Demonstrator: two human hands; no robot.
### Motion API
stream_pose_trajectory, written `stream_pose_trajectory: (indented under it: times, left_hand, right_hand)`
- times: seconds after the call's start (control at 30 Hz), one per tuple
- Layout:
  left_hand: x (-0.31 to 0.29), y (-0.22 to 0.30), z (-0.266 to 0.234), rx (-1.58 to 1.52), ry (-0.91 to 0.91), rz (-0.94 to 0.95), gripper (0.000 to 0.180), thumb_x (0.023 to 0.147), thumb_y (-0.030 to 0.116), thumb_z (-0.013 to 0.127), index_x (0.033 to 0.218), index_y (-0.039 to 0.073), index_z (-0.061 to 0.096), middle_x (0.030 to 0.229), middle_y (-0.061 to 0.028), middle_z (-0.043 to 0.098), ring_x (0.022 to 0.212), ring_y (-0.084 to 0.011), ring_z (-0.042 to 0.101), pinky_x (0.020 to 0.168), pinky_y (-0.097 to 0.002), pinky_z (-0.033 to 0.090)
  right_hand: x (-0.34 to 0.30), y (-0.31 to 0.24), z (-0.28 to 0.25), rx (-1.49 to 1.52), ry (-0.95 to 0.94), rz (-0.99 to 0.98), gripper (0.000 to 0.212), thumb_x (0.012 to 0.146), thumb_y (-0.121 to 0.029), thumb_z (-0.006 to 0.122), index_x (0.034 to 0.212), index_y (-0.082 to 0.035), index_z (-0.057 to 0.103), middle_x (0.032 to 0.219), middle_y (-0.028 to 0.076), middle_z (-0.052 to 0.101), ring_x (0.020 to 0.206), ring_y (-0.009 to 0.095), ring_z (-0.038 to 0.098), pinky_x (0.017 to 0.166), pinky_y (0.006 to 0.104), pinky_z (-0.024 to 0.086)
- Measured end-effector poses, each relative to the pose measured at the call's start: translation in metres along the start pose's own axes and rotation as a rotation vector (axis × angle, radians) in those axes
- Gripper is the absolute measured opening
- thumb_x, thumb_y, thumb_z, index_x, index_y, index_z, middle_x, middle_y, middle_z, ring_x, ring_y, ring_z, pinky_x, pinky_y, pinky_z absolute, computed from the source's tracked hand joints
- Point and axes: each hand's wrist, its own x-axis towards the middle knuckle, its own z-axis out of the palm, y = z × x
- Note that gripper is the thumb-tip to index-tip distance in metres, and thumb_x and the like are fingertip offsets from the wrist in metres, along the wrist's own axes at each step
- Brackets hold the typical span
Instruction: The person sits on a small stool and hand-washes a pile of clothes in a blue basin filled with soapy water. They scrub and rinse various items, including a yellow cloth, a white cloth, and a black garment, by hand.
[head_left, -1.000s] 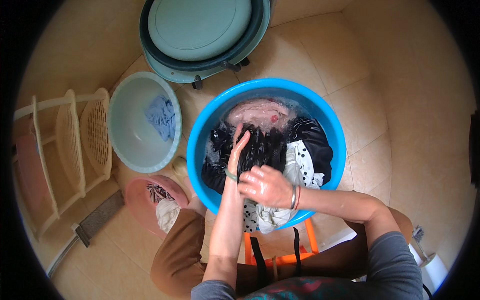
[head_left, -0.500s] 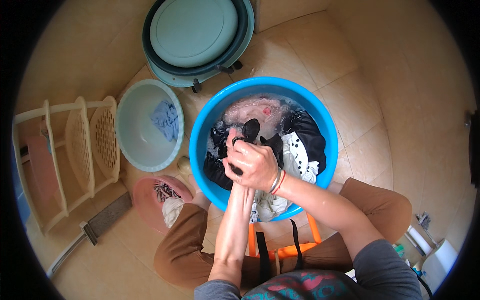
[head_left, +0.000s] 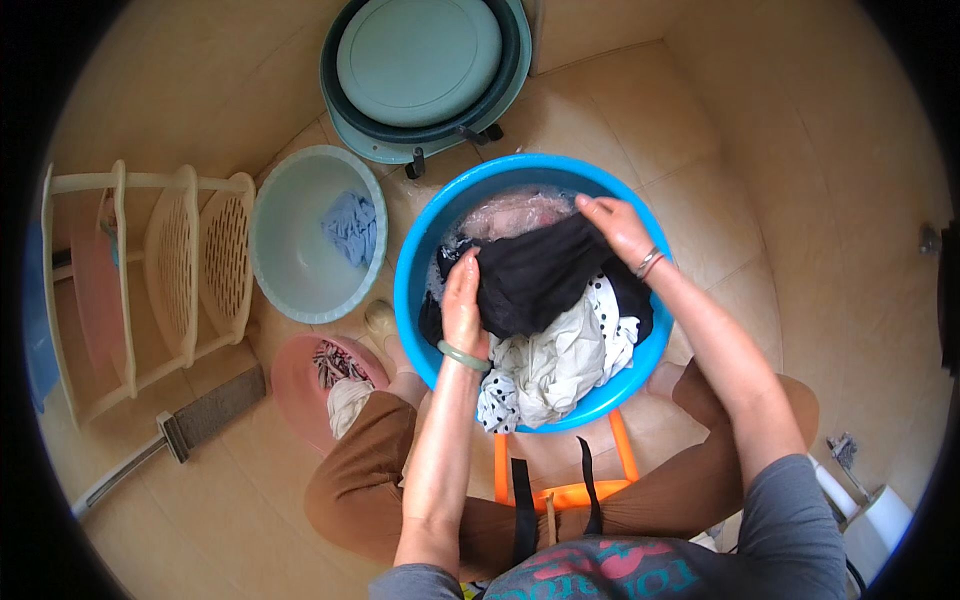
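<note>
A piece of black clothing [head_left: 540, 280] is spread out between my two hands, over a round blue tub [head_left: 404, 290]. My left hand [head_left: 463, 312], with a pale green bangle on the wrist, grips the garment's left edge. At its upper right corner, my right hand [head_left: 615, 232] pinches the fabric. Pink cloth [head_left: 520, 210] lies in sudsy water at the tub's far side. Nearer me is crumpled white cloth [head_left: 555, 370], partly with black dots. More dark cloth shows at the tub's right, and the black garment hides the middle.
A pale green basin [head_left: 290, 280] holding a blue cloth [head_left: 350, 230] stands left of the tub. Below it sits a pink basin [head_left: 290, 395] with clothespins. A cream rack [head_left: 180, 275], a floor mop [head_left: 215, 410] and a collapsible green tub [head_left: 420, 60] are around. Orange stool parts [head_left: 565, 495] show between my legs.
The black clothing was bunched and squeezed between my clasped hands. Now my hands are apart, the right one farther right and away, and the garment is opened out between them.
</note>
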Motion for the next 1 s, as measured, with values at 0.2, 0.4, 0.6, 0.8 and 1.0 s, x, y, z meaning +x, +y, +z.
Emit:
stream_pose_trajectory:
  times: [0.2,0.4,0.6,0.8,1.0]
  left_hand:
    - [-0.012,0.085,0.019,-0.005,-0.128,0.106,0.048,0.099,0.036,0.052,0.127,-0.002,0.055,0.123,-0.0112,0.06,0.113,-0.0197,0.058,0.099,-0.0326,0.045]
    - [-0.034,0.11,0.016,0.599,-0.28,0.208,0.062,0.102,0.051,0.035,0.07,0.006,0.063,0.068,0.0004,0.055,0.063,-0.0098,0.045,0.063,-0.0258,0.038]
    - [-0.012,0.023,-0.023,1.273,-0.464,-0.362,0.049,0.093,0.05,0.057,0.072,0.01,0.074,0.078,-0.0098,0.068,0.088,-0.0192,0.061,0.085,-0.0319,0.046]
    - [0.022,-0.006,-0.007,1.397,0.013,0.407,0.041,0.077,0.023,0.076,0.115,0.012,0.064,0.111,-0.0129,0.06,0.104,-0.0344,0.059,0.084,-0.0426,0.049]
    - [0.062,-0.044,-0.019,1.778,-0.023,0.667,0.032,0.073,0.023,0.077,0.098,0.008,0.065,0.116,-0.0128,0.056,0.107,-0.0327,0.052,0.081,-0.0447,0.045]
  right_hand:
    - [-0.02,-0.093,-0.044,0.474,-0.213,0.018,0.036,0.095,-0.035,0.061,0.098,0.0,0.067,0.093,0.0,0.067,0.085,0.006,0.058,0.077,0.0227,0.046]
    - [-0.051,-0.095,-0.058,0.091,-0.48,-0.073,0.023,0.092,-0.026,0.065,0.09,-0.003,0.066,0.092,-0.002,0.066,0.089,0.007,0.058,0.079,0.0245,0.047]
    - [-0.061,0.036,-0.049,-0.606,-0.714,-0.066,0.014,0.081,-0.02,0.073,0.081,-0.006,0.07,0.092,0.01,0.068,0.089,0.025,0.065,0.08,0.0347,0.05]
    - [-0.009,0.034,-0.016,-0.811,-0.3,-0.47,0.038,0.073,-0.015,0.076,0.109,-0.007,0.063,0.115,0.012,0.059,0.11,0.032,0.053,0.094,0.0399,0.044]
    - [0.03,0.028,0.049,-0.903,-0.362,-0.38,0.088,0.069,-0.03,0.082,0.143,-0.011,0.038,0.15,0.011,0.035,0.136,0.032,0.034,0.107,0.0477,0.034]
